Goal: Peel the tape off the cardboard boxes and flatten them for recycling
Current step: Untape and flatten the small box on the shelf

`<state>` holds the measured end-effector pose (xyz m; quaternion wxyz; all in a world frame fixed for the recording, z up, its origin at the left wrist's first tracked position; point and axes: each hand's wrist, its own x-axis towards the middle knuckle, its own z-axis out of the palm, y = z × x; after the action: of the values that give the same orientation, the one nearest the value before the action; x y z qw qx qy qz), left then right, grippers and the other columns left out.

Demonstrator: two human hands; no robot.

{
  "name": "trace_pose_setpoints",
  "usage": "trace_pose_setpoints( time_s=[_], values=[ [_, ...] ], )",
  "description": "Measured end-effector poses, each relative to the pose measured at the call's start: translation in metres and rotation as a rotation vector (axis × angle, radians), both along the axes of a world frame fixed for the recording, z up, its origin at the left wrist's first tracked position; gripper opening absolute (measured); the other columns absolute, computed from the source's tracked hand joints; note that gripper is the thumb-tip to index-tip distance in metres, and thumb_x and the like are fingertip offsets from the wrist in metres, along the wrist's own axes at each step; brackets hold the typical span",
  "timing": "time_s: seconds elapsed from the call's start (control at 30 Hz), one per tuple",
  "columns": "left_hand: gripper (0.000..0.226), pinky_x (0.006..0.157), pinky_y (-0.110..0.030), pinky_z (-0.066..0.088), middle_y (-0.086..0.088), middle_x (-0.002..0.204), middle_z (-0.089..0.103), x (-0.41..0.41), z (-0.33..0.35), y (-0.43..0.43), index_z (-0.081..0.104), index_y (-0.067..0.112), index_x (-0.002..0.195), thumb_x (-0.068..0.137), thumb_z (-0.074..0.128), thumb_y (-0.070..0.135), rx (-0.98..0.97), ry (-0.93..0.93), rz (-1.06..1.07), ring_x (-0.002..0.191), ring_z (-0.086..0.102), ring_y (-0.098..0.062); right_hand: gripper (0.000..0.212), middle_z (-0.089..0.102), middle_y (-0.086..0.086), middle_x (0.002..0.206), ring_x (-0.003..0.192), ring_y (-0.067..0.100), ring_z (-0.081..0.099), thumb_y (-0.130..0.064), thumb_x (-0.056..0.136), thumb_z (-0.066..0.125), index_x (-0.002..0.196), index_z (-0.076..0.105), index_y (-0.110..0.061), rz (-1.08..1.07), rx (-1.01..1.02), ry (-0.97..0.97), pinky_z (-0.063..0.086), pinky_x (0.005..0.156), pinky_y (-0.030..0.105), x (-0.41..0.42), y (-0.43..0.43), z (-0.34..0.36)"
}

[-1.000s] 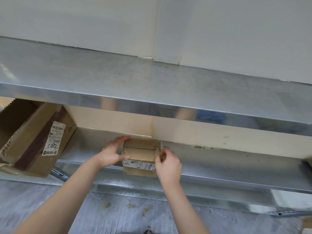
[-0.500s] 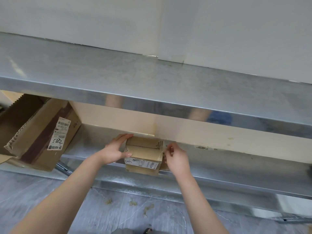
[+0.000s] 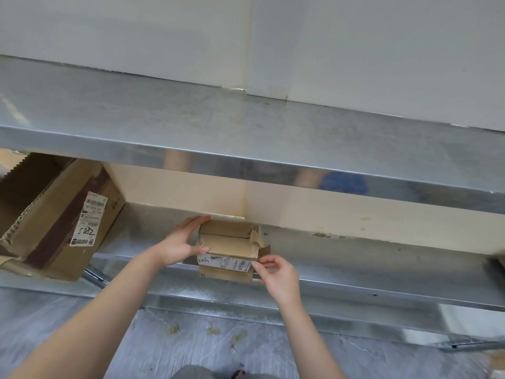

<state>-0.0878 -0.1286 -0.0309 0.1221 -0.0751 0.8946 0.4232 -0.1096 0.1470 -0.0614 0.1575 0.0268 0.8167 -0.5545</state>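
Right hand now lower, moved from far right corner of box to its near right corner; tape on right end now lifted, crinkled. Right thumb and forefinger pinch tape end at near corner. Left hand lies flat against left side of box, thumb on top, as brace. Box sits between hands on lower shelf, overhanging front lip; top seam runs left to right. Judgement: peel pulls rightward along seam, right hand nearer tape, left hand resists. Big box well apart, to left
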Motion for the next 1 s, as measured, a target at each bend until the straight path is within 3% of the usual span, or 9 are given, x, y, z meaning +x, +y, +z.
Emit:
trace_pose_setpoints(
  time_s=[0.13,0.3,0.43,0.53,0.63,0.73,0.9,1.0],
  values=[
    [0.074,0.118,-0.04,0.02,0.006,0.151,0.028,0.0,-0.003,-0.001,0.029,0.044,0.142,0.084,0.073,0.029,0.008,0.006,0.013,0.14,0.025,-0.017,0.016,0.068,-0.015,0.07,0.071,-0.003,0.064,-0.035,0.079,0.08,0.073,0.065,-0.031,-0.059,0.151,0.116,0.049,0.066,0.01,0.005,-0.009,0.006],
    [0.075,0.118,-0.04,0.02,0.006,0.15,0.028,-0.001,-0.003,0.0,0.03,0.035,0.146,0.084,0.073,0.028,0.009,0.015,0.006,0.139,0.026,-0.018,0.018,0.067,-0.012,0.068,0.072,0.001,0.064,-0.031,0.084,0.075,0.07,0.063,-0.032,-0.118,0.15,0.135,0.051,0.069,0.02,0.016,-0.019,0.006],
    [0.079,0.117,-0.047,0.021,0.01,0.15,0.026,-0.002,-0.005,-0.006,0.029,0.04,0.145,0.078,0.07,0.044,-0.049,-0.002,-0.018,0.14,0.023,-0.018,0.017,0.067,-0.007,0.07,0.073,0.011,0.067,-0.026,0.086,0.071,0.071,0.064,-0.028,-0.082,0.086,0.047,0.058,0.075,0.036,0.014,-0.019,0.008],
    [0.083,0.115,-0.052,0.022,0.011,0.152,0.024,-0.003,-0.003,-0.007,0.028,0.043,0.144,0.07,0.064,0.054,-0.07,-0.023,-0.03,0.141,0.022,-0.017,0.019,0.063,-0.008,0.068,0.064,0.007,0.061,-0.022,0.089,0.068,0.073,0.059,-0.027,-0.034,0.152,0.111,0.051,0.067,0.024,0.007,-0.011,0.023],
    [0.085,0.115,-0.054,0.022,0.01,0.152,0.024,-0.005,-0.003,-0.007,0.027,0.043,0.144,0.068,0.062,0.057,-0.068,-0.033,-0.043,0.141,0.022,-0.018,0.019,0.064,-0.007,0.072,0.07,0.015,0.063,-0.02,0.09,0.066,0.075,0.058,-0.027,-0.094,0.121,0.151,0.053,0.07,0.032,-0.009,-0.001,0.033],
    [0.084,0.114,-0.055,0.023,0.011,0.151,0.025,-0.005,-0.006,-0.008,0.027,0.046,0.143,0.067,0.062,0.058,-0.062,-0.03,-0.046,0.14,0.023,-0.018,0.016,0.067,-0.011,0.075,0.073,0.013,0.068,-0.023,0.088,0.069,0.076,0.06,-0.029,-0.101,0.147,0.168,0.055,0.073,0.03,-0.021,0.0,0.035],
    [0.087,0.114,-0.055,0.023,0.012,0.151,0.026,-0.005,-0.009,-0.009,0.027,0.046,0.142,0.064,0.06,0.065,-0.061,-0.023,-0.045,0.14,0.025,-0.018,0.007,0.069,-0.016,0.079,0.074,-0.007,0.062,-0.027,0.086,0.072,0.083,0.067,-0.031,-0.068,0.128,0.183,0.046,0.068,0.008,-0.024,-0.011,0.031],
    [0.086,0.114,-0.055,0.024,0.012,0.15,0.027,-0.006,-0.01,-0.011,0.026,0.053,0.138,0.06,0.057,0.071,-0.058,-0.022,-0.045,0.139,0.026,-0.017,0.011,0.072,-0.015,0.085,0.085,-0.001,0.067,-0.024,0.086,0.071,0.092,0.071,-0.034,-0.052,-0.015,0.129,0.059,0.078,0.031,-0.021,-0.01,0.022]
  ],
)
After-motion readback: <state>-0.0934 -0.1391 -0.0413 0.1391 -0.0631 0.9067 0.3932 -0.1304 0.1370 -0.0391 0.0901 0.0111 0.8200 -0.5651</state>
